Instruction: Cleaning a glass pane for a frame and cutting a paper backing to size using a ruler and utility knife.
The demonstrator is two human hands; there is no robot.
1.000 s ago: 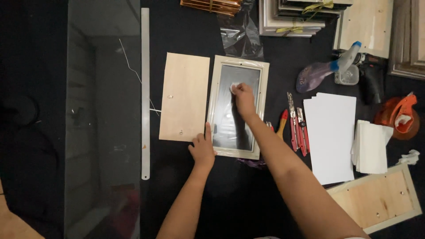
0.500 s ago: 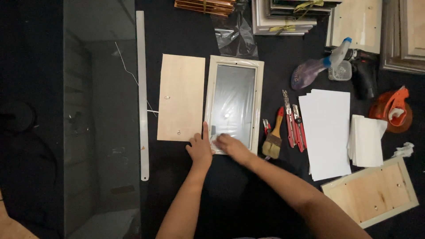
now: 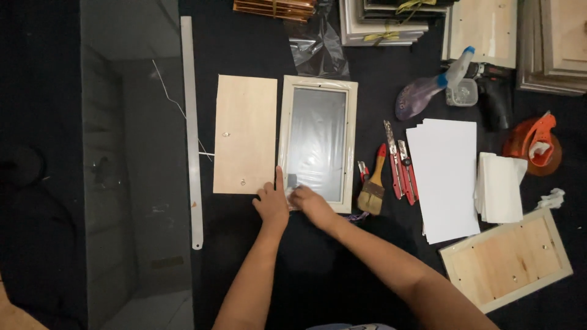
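Two hands at picture frame [image 3: 318, 143] near edge, right hand [image 3: 312, 205] grip seemingly pinching cloth, left hand [image 3: 272, 205] flat.

A pale-framed picture frame [image 3: 318, 143] with a grey glass pane lies flat on the black worktop, long side running away, just beside a plywood backing board [image 3: 245, 134].

A black counter [image 3: 318, 269] fills nearly the whole view, its dark surface matte under soft light from above. Along the left lies a large grey glass sheet [image 3: 134, 153], faintly reflecting a ceiling and walls. At the bottom left corner a sliver of pale wooden floor [image 3: 12, 315] shows.
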